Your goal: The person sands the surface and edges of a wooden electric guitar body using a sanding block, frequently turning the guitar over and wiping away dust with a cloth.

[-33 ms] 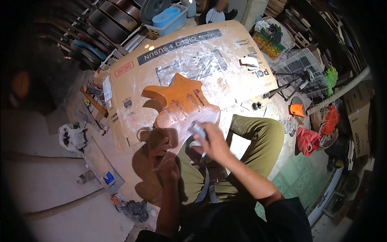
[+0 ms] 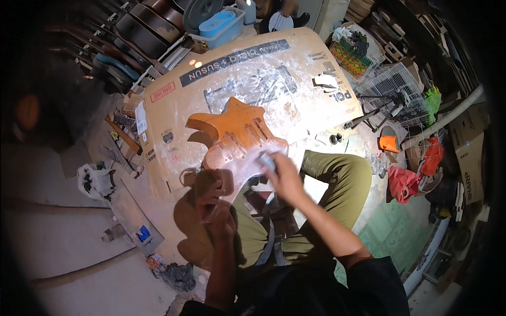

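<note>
An orange-brown wooden guitar body (image 2: 234, 126) with several routed slots lies tilted over my lap and the cardboard. Its lower part is pale, as if dusted. My left hand (image 2: 220, 221) grips the body's lower left end, with fingers wrapped on it, partly in shadow. My right hand (image 2: 282, 176) is closed round a small grey block (image 2: 267, 159) on the pale part of the body. Motion blurs this hand a little. My crossed legs (image 2: 340, 179), in olive trousers, are beneath.
A large dusty cardboard sheet (image 2: 174, 110) spreads ahead. Guitars (image 2: 142, 26) stand at the back left. A blue plastic tub (image 2: 221, 31) is behind the cardboard. A wire rack (image 2: 395, 89), red bags (image 2: 403, 184) and boxes (image 2: 469, 152) crowd the right. A board (image 2: 132, 216) lies at left.
My right hand and the grey block have moved a little right and up across the guitar body. The body has shifted very slightly; my left hand still grips it.
</note>
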{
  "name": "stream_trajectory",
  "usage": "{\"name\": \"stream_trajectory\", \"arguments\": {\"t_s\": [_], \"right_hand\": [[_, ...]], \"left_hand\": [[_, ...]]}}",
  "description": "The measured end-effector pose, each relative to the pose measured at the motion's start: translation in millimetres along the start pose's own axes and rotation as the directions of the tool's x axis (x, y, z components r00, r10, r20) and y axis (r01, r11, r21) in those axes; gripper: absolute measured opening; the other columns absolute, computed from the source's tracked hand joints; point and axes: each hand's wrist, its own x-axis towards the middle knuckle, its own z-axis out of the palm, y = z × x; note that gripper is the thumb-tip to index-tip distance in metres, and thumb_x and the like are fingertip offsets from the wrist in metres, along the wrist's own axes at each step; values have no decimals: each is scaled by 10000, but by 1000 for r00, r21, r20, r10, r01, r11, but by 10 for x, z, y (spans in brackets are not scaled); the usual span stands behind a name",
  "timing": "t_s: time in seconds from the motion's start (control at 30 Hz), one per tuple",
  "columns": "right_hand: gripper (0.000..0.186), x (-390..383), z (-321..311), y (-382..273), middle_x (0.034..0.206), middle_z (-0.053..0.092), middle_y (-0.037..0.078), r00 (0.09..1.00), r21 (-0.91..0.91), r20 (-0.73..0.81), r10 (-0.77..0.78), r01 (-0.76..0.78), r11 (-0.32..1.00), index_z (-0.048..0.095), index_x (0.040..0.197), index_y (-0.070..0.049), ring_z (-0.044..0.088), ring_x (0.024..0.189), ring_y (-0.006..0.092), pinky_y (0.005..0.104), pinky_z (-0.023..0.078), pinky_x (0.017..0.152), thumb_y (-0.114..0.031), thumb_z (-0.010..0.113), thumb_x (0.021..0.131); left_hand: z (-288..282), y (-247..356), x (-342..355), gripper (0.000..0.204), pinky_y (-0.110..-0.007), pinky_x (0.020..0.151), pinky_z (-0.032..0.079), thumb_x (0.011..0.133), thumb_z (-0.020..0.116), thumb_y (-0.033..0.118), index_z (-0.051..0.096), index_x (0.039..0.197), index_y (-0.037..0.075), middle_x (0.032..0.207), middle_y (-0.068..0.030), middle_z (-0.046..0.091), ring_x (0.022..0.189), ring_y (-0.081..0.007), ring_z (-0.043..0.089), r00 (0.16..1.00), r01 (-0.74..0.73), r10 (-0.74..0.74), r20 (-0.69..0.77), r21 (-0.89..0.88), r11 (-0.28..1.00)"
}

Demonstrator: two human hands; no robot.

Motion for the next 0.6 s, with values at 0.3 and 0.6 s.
{"name": "stream_trajectory", "arguments": {"t_s": [0.3,0.6], "right_hand": [[416,-14,64,-450,1057,630,227,967,-19,9,-254,254,967,588,1257,-26,622,944,445,527,506,827,-118,709,870],[363,191,268,-212,1129,638,224,991,-8,16,-129,129,992,583,1221,-44,606,1045,433,509,482,921,-138,699,890]], "left_hand": [[-20,-19,-9,412,-425,1175,339,793,711,96,504,1144,42,1214,-176,616,1284,-312,534,996,-91,91,6,143,986],[-292,-266,-77,419,-380,1062,428,816,732,48,499,1163,36,1275,-207,608,1198,-263,566,992,-123,121,38,70,990]]}}
